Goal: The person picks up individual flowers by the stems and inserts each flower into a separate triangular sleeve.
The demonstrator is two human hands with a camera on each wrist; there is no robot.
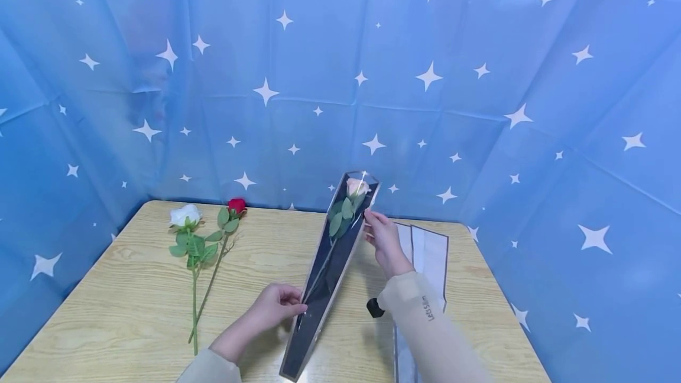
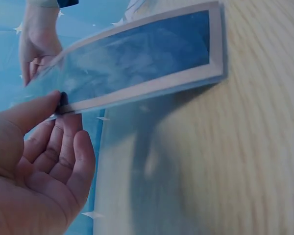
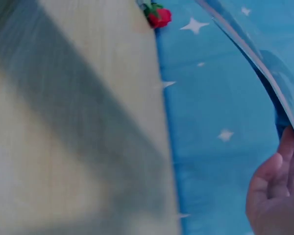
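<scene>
Left hand (image 1: 275, 307) and right hand (image 1: 385, 242) clamp fingers on opposite edges of a bag (image 1: 328, 279) around a pale rose (image 1: 357, 187); open surface (image 1: 266, 253) separates it from loose roses (image 1: 185, 216).

Bright head view, 2 dimmer, blurrier wrist views, broad shadows on table (image 3: 132, 73)

A long, tapering flower sleeve (image 1: 336, 273), dark-backed with a pale border and clear front, slants over the table (image 1: 260, 253), wide end far and right, narrow end near. Inside lies one pale rose (image 1: 357, 187), bloom at the far end, green leaves (image 1: 347, 208) below, stem running near. The left grip (image 1: 275, 307) pinches the left edge; the right grip (image 1: 385, 240) holds the right.
</scene>
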